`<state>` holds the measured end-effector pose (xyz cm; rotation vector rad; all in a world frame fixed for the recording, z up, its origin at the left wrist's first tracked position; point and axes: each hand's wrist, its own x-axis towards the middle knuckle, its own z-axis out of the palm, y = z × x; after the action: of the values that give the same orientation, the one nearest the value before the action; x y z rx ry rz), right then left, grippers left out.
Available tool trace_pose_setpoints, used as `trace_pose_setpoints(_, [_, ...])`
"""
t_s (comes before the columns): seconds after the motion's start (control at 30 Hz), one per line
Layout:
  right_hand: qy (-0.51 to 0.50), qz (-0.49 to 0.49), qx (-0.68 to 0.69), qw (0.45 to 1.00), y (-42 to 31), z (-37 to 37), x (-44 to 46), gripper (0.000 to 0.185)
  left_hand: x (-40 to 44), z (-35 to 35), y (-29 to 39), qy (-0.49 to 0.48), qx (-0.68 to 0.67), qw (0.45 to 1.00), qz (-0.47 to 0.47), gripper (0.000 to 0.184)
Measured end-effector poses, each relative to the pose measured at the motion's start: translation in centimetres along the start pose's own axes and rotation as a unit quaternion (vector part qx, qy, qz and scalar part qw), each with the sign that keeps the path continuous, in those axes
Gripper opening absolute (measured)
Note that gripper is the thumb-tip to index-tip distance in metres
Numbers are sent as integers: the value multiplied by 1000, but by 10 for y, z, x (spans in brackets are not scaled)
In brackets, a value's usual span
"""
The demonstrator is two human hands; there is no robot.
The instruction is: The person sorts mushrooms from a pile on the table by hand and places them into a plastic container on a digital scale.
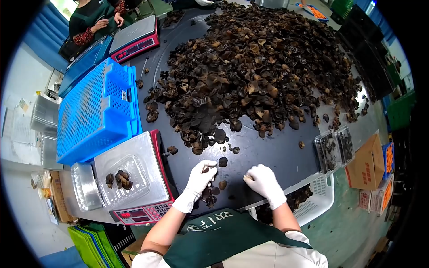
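Observation:
My left hand (200,181), in a white glove, is closed with a small dark wood ear mushroom (206,169) showing between its fingers. Loose wood ear pieces (209,196) lie on the table just below it, and a single dark piece (223,161) rests to its upper right. My right hand (265,182), also gloved, is curled closed above the table's near edge; whether anything is in its fingers is hidden. Ahead of both hands spreads a large heap of wood ear mushrooms (250,67). On the left, a clear plastic tray (138,178) holding a few pieces sits on a scale (154,196).
Blue crates (96,111) stand left, beside stacked clear trays (85,187). Filled clear boxes (330,152) sit at the table's right edge. A white basket (324,196) with mushrooms is below my right hand. Across the table, a person (96,20) stands near another scale (134,38).

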<state>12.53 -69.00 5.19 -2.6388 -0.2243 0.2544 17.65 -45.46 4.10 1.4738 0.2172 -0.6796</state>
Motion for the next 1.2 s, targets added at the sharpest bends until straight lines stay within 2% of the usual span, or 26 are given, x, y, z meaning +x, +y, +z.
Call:
trace_pose_setpoints(0.07, [-79,90,-27,992,-1,-23,-9,26,14,0,-9,27,215,967,135,34])
trace_pose_setpoints(0.13, [-70,86,-36,993,4,-26,-14,28,22,11,-10,68,367,889,266,45])
trace_pose_setpoints(0.17, [-52,84,-24,995,1,-30,-14,27,18,19,-3,78,406,862,294,46])
trace_pose_setpoints(0.2, [-35,82,-11,996,-1,-32,-14,27,21,24,-3,82,466,836,280,42])
trace_pose_setpoints(0.27, [0,44,22,999,-7,-27,-13,22,29,28,-13,105,511,794,312,31])
trace_pose_setpoints(0.3, [17,18,45,999,-7,-20,-12,21,31,27,-15,104,511,794,313,31])
trace_pose_setpoints(0.37, [48,-22,82,995,-15,-12,-10,17,31,20,-16,98,434,843,302,19])
trace_pose_setpoints(0.4, [7,-17,92,996,-18,-5,-8,17,34,14,-17,102,372,851,356,15])
trace_pose_setpoints(0.47, [20,-39,117,992,-27,11,-6,18,32,2,-17,97,225,920,306,14])
trace_pose_setpoints(0.5, [4,-51,125,991,-29,19,-4,19,17,-4,5,50,57,996,48,19])
trace_pose_setpoints(0.53, [-5,-65,116,991,-34,26,0,20,11,-12,8,20,-84,996,-18,22])
trace_pose_setpoints(0.6, [24,-93,117,988,-46,37,4,21,0,-21,6,-3,-228,973,-28,27])
trace_pose_setpoints(0.73, [33,-94,78,992,-47,54,11,17,-16,-30,-6,-67,-379,919,-82,39])
trace_pose_setpoints(0.8, [65,-61,161,983,-40,54,11,11,-20,-30,-14,-75,-409,904,-99,38])
trace_pose_setpoints(0.9, [78,-57,164,982,-33,49,11,10,-23,-27,-19,-91,-412,902,-94,37])
trace_pose_setpoints(0.97, [58,14,320,946,-35,41,9,10,-26,-23,-21,-76,-406,904,-111,37])
trace_pose_setpoints(1.07, [76,-2,380,922,-44,26,6,13,-29,-17,-24,-102,-425,888,-145,35])
trace_pose_setpoints(1.13, [50,-24,387,920,-60,10,3,15,-33,-9,-18,-108,-415,886,-175,34])
trace_pose_setpoints(1.2, [26,-81,393,916,-71,8,1,17,-32,-6,-26,-198,-468,841,-186,38])
